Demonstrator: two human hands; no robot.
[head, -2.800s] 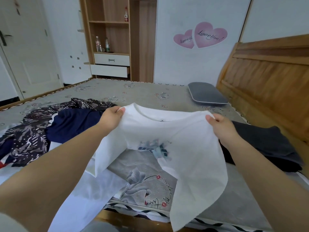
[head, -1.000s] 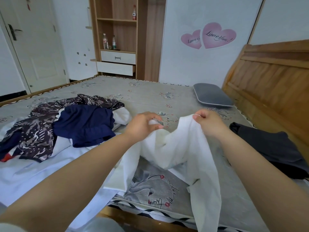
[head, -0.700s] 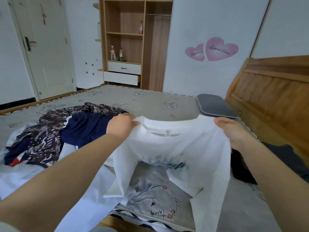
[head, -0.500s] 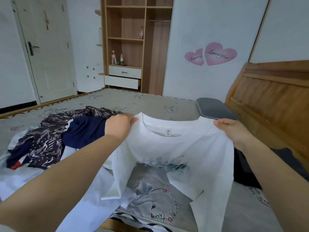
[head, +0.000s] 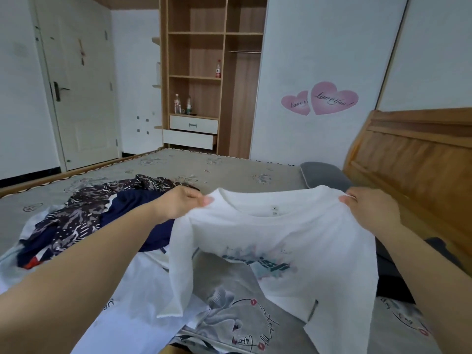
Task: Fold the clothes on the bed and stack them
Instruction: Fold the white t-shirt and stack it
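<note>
Two pink hearts (head: 320, 99) above grey floral bed (head: 229, 167)

arms: we are showing two bare forearms, no sleeves reaching them | left hand (head: 178, 204): we are wearing no glove, ring or watch on it | right hand (head: 370, 210): we are wearing no glove or band | nails: short, unpainted

A grey pillow (head: 324, 175) lies by the wooden headboard (head: 413, 159); bottles (head: 181, 105) stand on the shelf unit (head: 204, 72).
</note>
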